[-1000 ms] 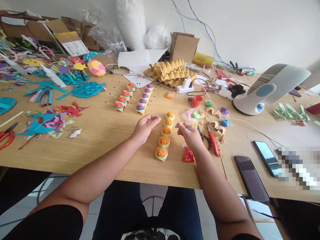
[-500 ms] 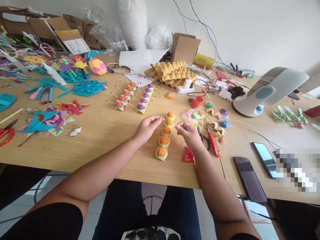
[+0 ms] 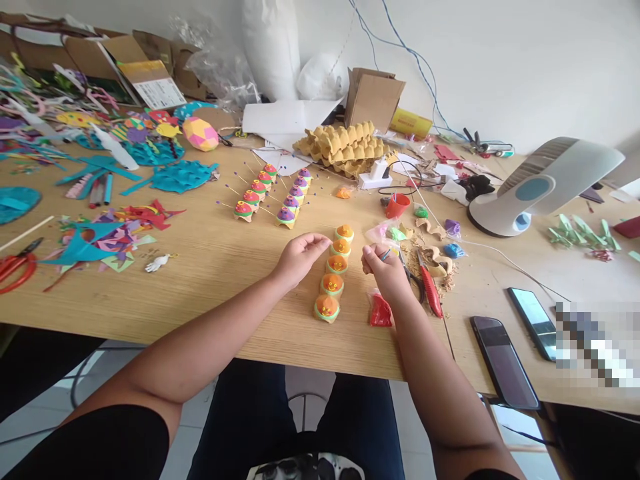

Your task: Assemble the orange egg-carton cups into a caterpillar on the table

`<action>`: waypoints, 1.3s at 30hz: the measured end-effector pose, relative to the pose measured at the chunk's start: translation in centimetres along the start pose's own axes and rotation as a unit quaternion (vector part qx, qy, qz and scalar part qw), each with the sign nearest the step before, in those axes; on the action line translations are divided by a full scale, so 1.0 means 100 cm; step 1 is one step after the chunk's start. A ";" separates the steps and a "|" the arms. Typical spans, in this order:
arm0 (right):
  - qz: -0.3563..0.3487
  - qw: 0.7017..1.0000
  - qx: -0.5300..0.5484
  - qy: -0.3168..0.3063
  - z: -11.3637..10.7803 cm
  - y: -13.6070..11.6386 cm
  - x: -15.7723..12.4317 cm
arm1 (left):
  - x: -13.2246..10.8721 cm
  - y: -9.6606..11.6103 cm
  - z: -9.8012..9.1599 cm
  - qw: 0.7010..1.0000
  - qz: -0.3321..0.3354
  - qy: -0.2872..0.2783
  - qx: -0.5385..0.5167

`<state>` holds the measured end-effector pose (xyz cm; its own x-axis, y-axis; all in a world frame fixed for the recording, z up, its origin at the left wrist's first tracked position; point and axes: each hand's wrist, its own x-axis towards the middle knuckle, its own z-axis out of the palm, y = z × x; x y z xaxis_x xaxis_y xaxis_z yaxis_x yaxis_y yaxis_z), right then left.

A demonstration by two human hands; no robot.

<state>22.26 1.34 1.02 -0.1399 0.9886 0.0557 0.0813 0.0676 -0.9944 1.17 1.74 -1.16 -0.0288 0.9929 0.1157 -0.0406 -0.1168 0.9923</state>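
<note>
A strip of several orange-topped egg-carton cups with green rims and small yellow-and-red faces runs away from the table's front edge. My left hand is just left of its second cup, thumb and forefinger pinched; anything between the tips is too small to make out. To the right of the strip my right hand is closed, its fingers curled under the thumb, with a ring on one finger; what it holds is hidden. Behind stand a red-and-green cup strip and a purple one, both with pins sticking out.
Beside my right hand lie a red clay packet, a red cutter and black scissors. Farther right are two phones and a white fan. Paper scraps and red scissors lie left; egg trays sit behind.
My right hand has moved slightly right, away from the strip, and its fingers have curled in more. My left hand keeps its pinch beside the cups. The view has shifted a little.
</note>
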 end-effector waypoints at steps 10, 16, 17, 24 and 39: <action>0.050 0.997 0.048 -0.026 0.000 0.002 0.000 | 0.003 -0.004 0.000 1.000 -0.008 -0.003 -0.019; 0.057 0.998 0.024 0.008 -0.005 0.003 0.003 | 0.003 -0.005 0.000 1.000 -0.015 -0.006 -0.012; 0.058 0.998 0.032 0.011 -0.006 0.004 0.003 | 0.003 -0.005 0.000 1.000 -0.014 -0.008 -0.011; 0.068 0.994 0.083 0.004 -0.003 0.004 0.001 | 0.001 -0.006 0.000 1.000 -0.015 -0.025 0.012; 0.066 0.996 0.034 0.042 0.001 0.000 -0.002 | -0.001 -0.010 0.001 0.998 -0.009 -0.039 0.044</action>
<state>22.20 1.16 1.02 -0.0496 0.9962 -0.0709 0.0255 -0.0697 -0.9972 1.31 1.78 -2.15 0.0488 0.9941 0.0973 0.0478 -0.0996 0.9939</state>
